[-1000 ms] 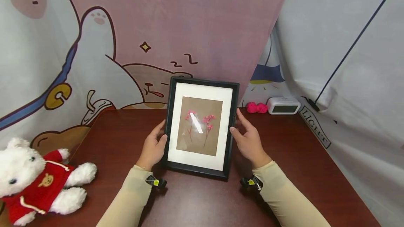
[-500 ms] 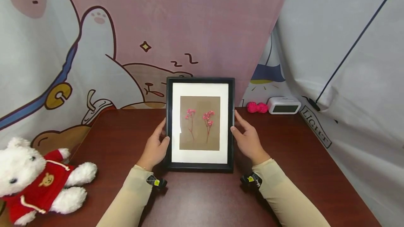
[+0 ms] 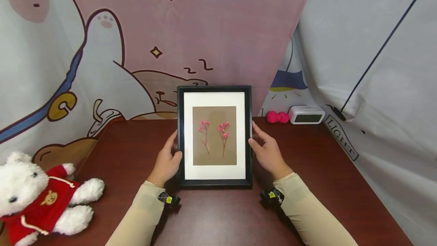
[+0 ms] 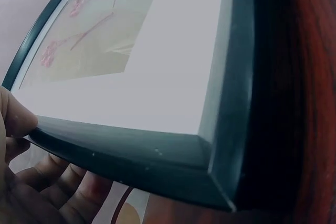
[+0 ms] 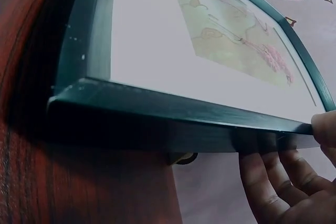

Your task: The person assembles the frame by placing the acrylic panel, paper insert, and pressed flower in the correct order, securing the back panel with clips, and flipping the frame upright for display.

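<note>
A black picture frame (image 3: 214, 174) with a white mat and two sprigs of pink flowers stands upright in the middle of the head view, its front facing me. My left hand (image 3: 166, 162) grips its left side, thumb on the front edge and fingers behind. On the opposite side my right hand (image 3: 269, 155) holds the right edge the same way. In the left wrist view the thumb (image 4: 18, 116) presses the black border, and the other fingers curl beneath it. The right wrist view shows fingers (image 5: 260, 182) behind the border. Whether the bottom edge touches the table is hard to tell.
The dark red-brown table (image 3: 215, 219) lies under everything. A white plush bear (image 3: 51, 200) in a red hoodie sits at the left. At the back right are a pink yarn-like bow (image 3: 277, 117) and a white digital clock (image 3: 307, 115). A cartoon curtain (image 3: 232, 29) hangs behind.
The picture frame has turned from a tilt to level, and the glare on its glass is gone. It has shifted slightly left; both hands keep their hold.
</note>
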Motion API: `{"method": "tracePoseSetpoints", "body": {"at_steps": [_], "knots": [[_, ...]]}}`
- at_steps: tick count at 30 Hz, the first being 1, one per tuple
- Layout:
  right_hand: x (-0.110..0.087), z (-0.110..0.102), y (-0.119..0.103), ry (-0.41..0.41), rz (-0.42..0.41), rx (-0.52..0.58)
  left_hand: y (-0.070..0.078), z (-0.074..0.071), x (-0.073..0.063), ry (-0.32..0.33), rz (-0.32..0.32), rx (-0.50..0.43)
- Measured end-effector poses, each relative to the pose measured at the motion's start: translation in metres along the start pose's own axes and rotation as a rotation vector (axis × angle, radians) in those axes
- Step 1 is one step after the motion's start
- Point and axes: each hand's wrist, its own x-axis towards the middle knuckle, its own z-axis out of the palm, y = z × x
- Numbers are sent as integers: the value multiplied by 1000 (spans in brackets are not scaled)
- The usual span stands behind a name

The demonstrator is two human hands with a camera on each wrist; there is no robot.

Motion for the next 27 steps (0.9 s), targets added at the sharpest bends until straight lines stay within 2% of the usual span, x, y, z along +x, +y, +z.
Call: {"method": "tracePoseSetpoints", "body": {"at_steps": [15,27], "knots": [[4,0,-3,-9,-9,10,2,-2,2,-16,-36,-18],[3,-3,-1,-45,11,-24,-1,3,1,-33,-25,-2]]}}
